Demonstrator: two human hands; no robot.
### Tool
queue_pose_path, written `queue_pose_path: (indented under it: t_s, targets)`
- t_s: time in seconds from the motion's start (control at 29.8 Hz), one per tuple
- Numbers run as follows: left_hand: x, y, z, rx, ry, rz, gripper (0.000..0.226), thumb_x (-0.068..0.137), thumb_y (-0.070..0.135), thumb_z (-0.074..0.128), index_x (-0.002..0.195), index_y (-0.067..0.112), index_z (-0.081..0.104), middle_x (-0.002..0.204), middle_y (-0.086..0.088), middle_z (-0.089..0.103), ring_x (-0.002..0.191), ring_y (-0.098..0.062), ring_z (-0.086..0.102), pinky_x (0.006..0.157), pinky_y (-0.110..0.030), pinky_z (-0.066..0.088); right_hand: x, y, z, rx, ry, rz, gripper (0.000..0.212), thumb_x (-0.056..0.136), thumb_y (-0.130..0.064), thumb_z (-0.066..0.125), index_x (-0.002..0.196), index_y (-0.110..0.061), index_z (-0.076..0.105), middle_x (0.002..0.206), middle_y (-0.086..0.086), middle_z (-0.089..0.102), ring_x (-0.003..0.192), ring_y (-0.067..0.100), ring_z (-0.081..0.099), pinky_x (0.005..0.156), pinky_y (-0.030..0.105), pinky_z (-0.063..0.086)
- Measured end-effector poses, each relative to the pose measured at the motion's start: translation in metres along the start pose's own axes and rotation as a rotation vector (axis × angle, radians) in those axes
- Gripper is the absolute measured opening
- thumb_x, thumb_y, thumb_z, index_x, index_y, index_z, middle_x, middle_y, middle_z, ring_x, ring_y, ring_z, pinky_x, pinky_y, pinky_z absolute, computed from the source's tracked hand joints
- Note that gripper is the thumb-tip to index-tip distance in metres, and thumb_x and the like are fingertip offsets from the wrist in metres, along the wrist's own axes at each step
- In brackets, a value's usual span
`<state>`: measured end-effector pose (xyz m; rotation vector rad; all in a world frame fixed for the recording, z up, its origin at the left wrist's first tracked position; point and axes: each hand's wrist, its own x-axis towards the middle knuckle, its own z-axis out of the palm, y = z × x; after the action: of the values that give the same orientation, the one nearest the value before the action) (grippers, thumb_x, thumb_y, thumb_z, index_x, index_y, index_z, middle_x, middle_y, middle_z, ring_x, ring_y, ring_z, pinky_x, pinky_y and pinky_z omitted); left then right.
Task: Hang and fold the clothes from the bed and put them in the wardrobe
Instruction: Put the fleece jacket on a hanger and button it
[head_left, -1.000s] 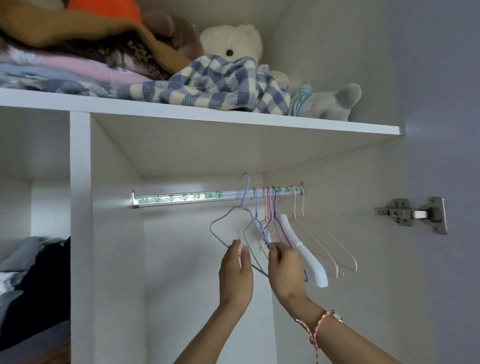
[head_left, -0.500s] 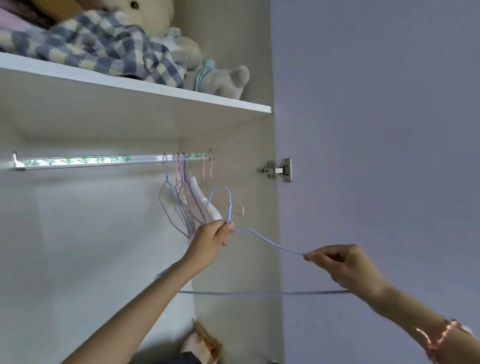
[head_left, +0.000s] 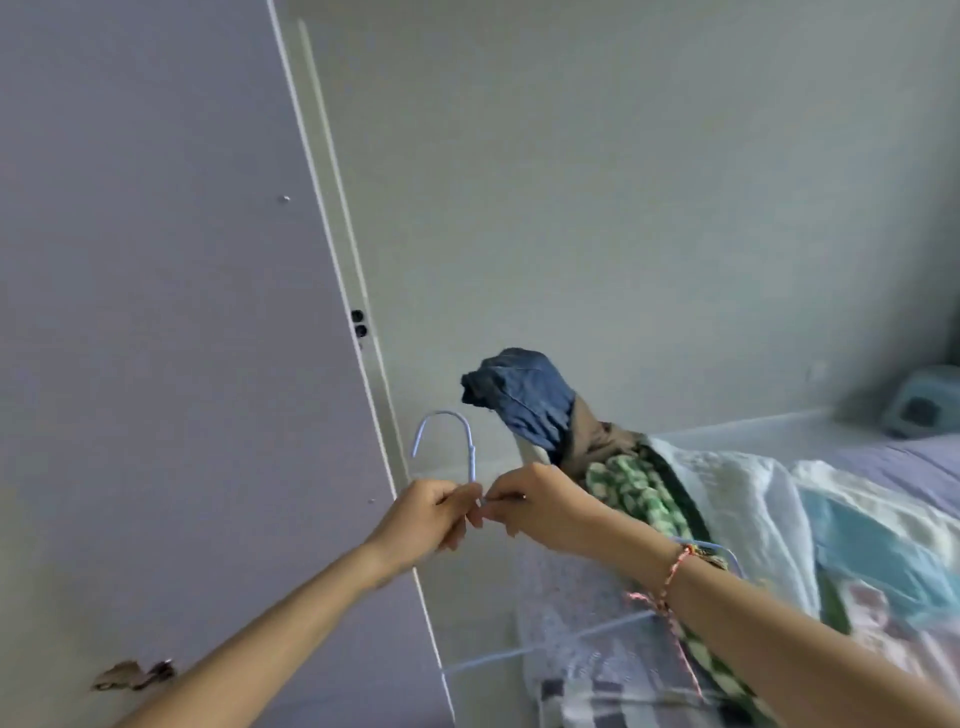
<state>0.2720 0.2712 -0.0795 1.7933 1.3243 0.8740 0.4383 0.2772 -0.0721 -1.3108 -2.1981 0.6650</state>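
Clothes (head_left: 639, 493) lie heaped on the bed (head_left: 893, 457), near the wardrobe door (head_left: 156, 312). In front of them a pale blue wire hanger (head_left: 470, 447) stands hook-up, the grip of the left hand (head_left: 423, 519) and the right hand (head_left: 540, 506) pinched tight at its neck, the two hands touching.

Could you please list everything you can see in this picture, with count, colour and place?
hanger: one, light blue wire, in both hands, centre
wardrobe door: one, lilac-grey, left
wall: one, pale grey, behind
clothes pile: one, blue, brown, green-checked and white, on the bed
bed: one, lilac sheet, right
bracelet: one, pink cord, right wrist
left hand: one, grips the hanger's neck
right hand: one, pinches the hanger's neck
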Motion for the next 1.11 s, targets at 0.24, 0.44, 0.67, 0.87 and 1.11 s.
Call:
queue_pose_path:
  t_s: [0.24,0.44,0.67,0.87,1.11]
  targets:
    - [0.048,0.014,0.217,0.168,-0.667,0.063,0.026,0.097,0.016,0.048,0.073,0.014,0.058,0.042,0.007,0.052,0.036,-0.001,0.041,0.040,-0.014,0.032,-0.184,0.159,-0.043,0.038,0.357,0.593,0.024,0.089,-0.024,0.059,0.073,-0.007,0.064,0.064,0.001,0.056,0.062,0.016,0.051,0.058,0.026,0.037]
    - [0.037,0.019,0.340,0.264,-0.998,0.180,0.032,0.097,0.020,0.049,0.067,0.017,0.060,0.040,0.010,0.052,0.038,0.000,0.043,0.047,-0.015,0.035,-0.337,0.210,-0.024,0.097,0.687,1.047,0.027,0.085,-0.026,0.066,0.060,-0.023,0.056,0.064,-0.009,0.050,0.062,0.010,0.049,0.057,0.017,0.035]
    - [0.016,0.035,0.423,0.333,-1.111,0.512,0.034,0.094,0.023,0.054,0.060,0.027,0.053,0.059,0.012,0.051,0.055,0.000,0.047,0.055,-0.013,0.034,-0.399,0.194,0.015,0.134,0.637,1.372,0.096,0.059,-0.075,0.060,0.135,-0.018,0.043,0.107,-0.001,0.054,0.101,0.013,0.054,0.089,0.025,0.043]
    - [0.017,0.031,0.471,0.405,-1.201,0.555,0.030,0.094,0.024,0.054,0.066,0.015,0.063,0.059,0.007,0.055,0.057,-0.007,0.048,0.061,-0.026,0.038,-0.427,0.181,0.054,-0.087,0.390,1.503,0.135,0.053,-0.064,0.078,0.148,-0.030,-0.013,0.135,0.002,0.029,0.118,0.022,0.039,0.105,0.035,0.033]
    - [-0.006,0.039,0.535,0.423,-1.303,0.589,0.037,0.094,0.018,0.054,0.056,0.021,0.054,0.058,0.007,0.054,0.056,-0.008,0.048,0.062,-0.030,0.039,-0.471,0.194,0.078,-0.320,0.376,1.625,0.128,0.066,-0.049,0.074,0.147,-0.012,-0.018,0.137,0.006,0.028,0.118,0.023,0.036,0.103,0.032,0.031]
